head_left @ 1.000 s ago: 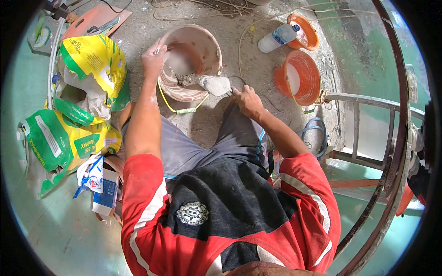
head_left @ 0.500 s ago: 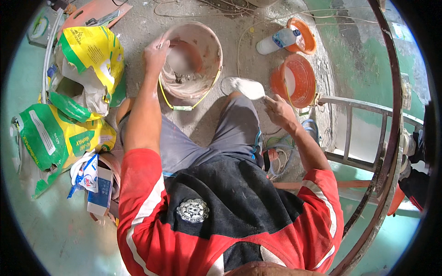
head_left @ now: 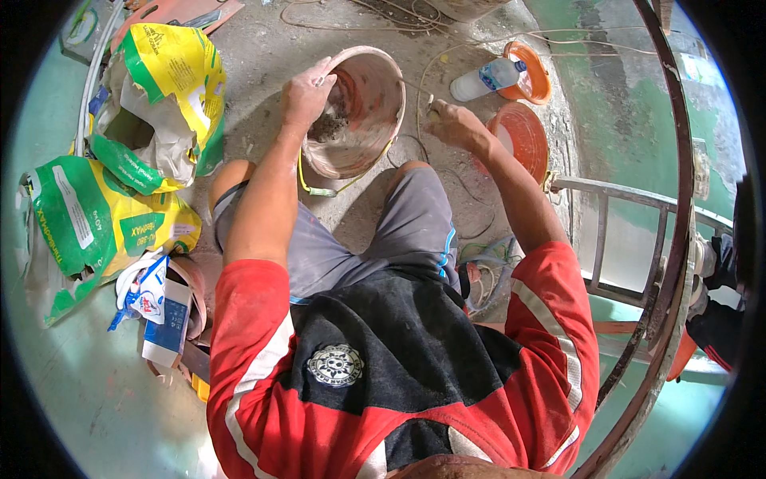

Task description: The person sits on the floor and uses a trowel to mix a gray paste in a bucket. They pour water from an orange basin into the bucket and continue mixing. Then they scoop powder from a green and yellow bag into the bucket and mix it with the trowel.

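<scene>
My left hand point(head_left: 306, 97) is closed over the left rim of a large dirty bucket point(head_left: 351, 160), which leans to one side. Its yellow wire handle hangs down on the near side. Inside, grey crumbly material point(head_left: 329, 128) lies against the wall. To the right of the bucket, my right hand point(head_left: 456, 126) is closed round the handle of a trowel point(head_left: 432, 101). The trowel's blade shows only as a thin edge near the bucket's right rim. Just beyond that hand stands an orange bucket point(head_left: 527, 136) with whitish material inside, partly hidden by my wrist.
A plastic bottle point(head_left: 487, 78) lies against another orange bucket point(head_left: 536, 76). Two opened yellow-green bags point(head_left: 179, 80) stand at the left, beside a blue-white box point(head_left: 166, 327). A metal ladder point(head_left: 618, 190) is at the right. Cable point(head_left: 367, 25) loops over the dusty floor.
White powder lay on the trowel blade beside the orange bucket; now the blade is edge-on near the large bucket. My right hand moved up and left. The large bucket has shifted right and tilted.
</scene>
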`<state>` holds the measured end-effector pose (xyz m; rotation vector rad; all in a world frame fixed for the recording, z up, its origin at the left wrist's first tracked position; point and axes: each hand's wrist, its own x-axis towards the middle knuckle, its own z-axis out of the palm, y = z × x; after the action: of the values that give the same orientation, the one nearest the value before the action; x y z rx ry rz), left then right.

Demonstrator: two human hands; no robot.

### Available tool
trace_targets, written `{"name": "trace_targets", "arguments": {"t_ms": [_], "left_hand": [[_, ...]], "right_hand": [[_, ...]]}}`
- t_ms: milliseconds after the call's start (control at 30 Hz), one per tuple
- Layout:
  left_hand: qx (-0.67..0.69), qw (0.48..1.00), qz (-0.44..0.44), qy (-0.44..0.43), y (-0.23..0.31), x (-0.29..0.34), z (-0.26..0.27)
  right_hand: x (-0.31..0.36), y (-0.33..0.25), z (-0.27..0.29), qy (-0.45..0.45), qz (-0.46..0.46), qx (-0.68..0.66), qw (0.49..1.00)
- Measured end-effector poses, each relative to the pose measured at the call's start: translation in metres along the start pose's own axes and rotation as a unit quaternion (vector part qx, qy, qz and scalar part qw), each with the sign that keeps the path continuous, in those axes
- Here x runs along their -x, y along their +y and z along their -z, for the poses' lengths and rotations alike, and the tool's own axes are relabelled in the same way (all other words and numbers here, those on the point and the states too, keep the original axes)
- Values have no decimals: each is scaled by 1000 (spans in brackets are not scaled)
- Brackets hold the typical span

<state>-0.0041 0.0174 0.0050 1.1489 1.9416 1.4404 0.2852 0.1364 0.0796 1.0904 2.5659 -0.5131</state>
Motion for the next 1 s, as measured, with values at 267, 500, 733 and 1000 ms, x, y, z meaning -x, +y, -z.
{"name": "trace_targets", "arguments": {"t_ms": [267, 500, 733, 1000], "left_hand": [[-12, 999, -40, 25, -12, -6, -18], [-47, 999, 12, -17, -5, -4, -16], [-14, 1000, 1, -22, 6, -3, -12], [31, 999, -13, -19, 8, -6, -11]], "right_hand": [[-9, 34, -50, -161, 184, 33, 969], [5, 8, -29, -153, 148, 67, 975], [-11, -46, -3, -50, 91, -2, 995], [-48, -82, -85, -62, -7, 19, 998]]}}
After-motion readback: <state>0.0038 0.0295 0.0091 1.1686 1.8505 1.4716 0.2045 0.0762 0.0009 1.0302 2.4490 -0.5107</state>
